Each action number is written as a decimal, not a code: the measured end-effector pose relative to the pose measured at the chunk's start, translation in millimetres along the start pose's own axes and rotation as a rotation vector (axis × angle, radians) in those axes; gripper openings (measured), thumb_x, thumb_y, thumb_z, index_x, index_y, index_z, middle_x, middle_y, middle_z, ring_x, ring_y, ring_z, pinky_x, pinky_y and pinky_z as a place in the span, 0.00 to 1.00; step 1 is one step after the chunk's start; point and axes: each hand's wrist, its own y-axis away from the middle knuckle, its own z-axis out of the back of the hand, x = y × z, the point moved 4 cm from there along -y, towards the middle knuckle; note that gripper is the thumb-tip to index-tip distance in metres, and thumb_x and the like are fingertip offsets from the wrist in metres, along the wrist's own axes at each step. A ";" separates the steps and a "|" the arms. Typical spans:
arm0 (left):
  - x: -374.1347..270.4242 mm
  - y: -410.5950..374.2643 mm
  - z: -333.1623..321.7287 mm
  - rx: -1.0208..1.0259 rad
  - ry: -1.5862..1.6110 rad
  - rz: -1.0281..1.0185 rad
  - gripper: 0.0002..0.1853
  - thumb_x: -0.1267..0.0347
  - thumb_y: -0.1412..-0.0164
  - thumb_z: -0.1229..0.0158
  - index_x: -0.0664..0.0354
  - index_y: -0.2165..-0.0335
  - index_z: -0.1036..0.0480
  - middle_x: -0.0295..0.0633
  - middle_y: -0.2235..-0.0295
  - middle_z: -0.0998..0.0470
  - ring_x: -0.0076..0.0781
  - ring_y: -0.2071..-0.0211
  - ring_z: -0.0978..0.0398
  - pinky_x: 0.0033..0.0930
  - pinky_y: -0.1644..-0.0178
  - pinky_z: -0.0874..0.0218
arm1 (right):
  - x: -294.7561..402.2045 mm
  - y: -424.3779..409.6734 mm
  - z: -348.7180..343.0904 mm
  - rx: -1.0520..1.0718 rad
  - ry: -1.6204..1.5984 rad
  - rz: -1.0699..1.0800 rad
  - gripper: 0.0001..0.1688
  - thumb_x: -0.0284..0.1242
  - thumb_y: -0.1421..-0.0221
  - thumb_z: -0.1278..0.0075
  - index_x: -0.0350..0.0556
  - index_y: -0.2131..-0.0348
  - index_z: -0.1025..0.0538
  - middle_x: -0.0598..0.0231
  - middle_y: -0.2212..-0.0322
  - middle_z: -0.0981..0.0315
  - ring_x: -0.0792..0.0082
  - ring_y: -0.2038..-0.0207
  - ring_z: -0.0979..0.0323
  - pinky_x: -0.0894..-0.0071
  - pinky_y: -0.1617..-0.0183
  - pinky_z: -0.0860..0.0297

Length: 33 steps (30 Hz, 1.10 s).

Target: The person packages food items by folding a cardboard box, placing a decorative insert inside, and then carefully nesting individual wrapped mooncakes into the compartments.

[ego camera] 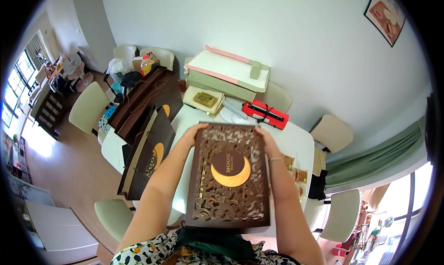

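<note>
A dark brown gift box (pixel 227 202) with a cut-out scroll pattern, a gold crescent and lettering is held up over the near part of the white table (pixel 298 136). My left hand (pixel 194 133) grips its far left corner, and my right hand (pixel 267 140) grips the far right corner. Most fingers are hidden beneath or behind the box. Left of my left forearm stands a dark paper gift bag (pixel 166 136) with a gold moon. Small clear packets of brown food (pixel 300 176) lie on the table right of my right forearm.
Larger brown bags (pixel 152 98) crowd the table's left side. Behind the box lie a red device with a black cord (pixel 265 114), a folded cream cloth bag (pixel 194 95) and a stack of green and pink boxes (pixel 225 77). Chairs (pixel 88 107) surround the table.
</note>
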 end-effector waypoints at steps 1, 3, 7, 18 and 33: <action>17.0 -24.3 6.4 -0.003 0.023 0.073 0.16 0.64 0.47 0.34 0.62 0.61 0.23 0.47 0.63 0.19 0.42 0.65 0.21 0.46 0.58 0.28 | -19.4 -13.8 33.4 -0.025 -0.020 -0.043 0.21 0.39 0.45 0.43 0.42 0.57 0.24 0.62 0.62 0.22 0.66 0.63 0.23 0.64 0.57 0.27; 43.2 -39.2 15.3 -0.074 0.027 0.061 0.15 0.68 0.44 0.35 0.67 0.61 0.27 0.49 0.62 0.21 0.41 0.64 0.21 0.42 0.57 0.28 | -49.1 -10.8 42.5 -0.089 -0.056 -0.134 0.19 0.37 0.44 0.43 0.45 0.58 0.25 0.64 0.60 0.23 0.67 0.61 0.25 0.63 0.55 0.28; 60.6 -69.4 39.5 -0.153 -0.004 -0.042 0.17 0.69 0.48 0.31 0.67 0.64 0.27 0.48 0.65 0.21 0.38 0.66 0.22 0.42 0.61 0.27 | -64.7 -24.5 51.7 -0.144 -0.023 -0.140 0.23 0.36 0.44 0.42 0.40 0.54 0.28 0.58 0.61 0.23 0.66 0.61 0.24 0.64 0.55 0.26; 68.3 -93.5 45.5 -0.295 -0.101 -0.013 0.20 0.65 0.50 0.29 0.65 0.65 0.28 0.47 0.66 0.21 0.36 0.68 0.21 0.39 0.62 0.26 | -92.9 -62.4 86.2 -0.350 0.206 -0.253 0.32 0.39 0.48 0.38 0.37 0.51 0.29 0.57 0.58 0.25 0.67 0.58 0.25 0.65 0.54 0.28; 77.2 -111.7 56.3 -0.240 -0.062 -0.091 0.33 0.62 0.45 0.33 0.68 0.46 0.33 0.47 0.55 0.24 0.36 0.57 0.23 0.37 0.54 0.29 | -85.2 -51.9 73.9 -0.352 0.032 -0.069 0.28 0.37 0.47 0.38 0.34 0.54 0.26 0.59 0.63 0.23 0.69 0.65 0.24 0.71 0.61 0.27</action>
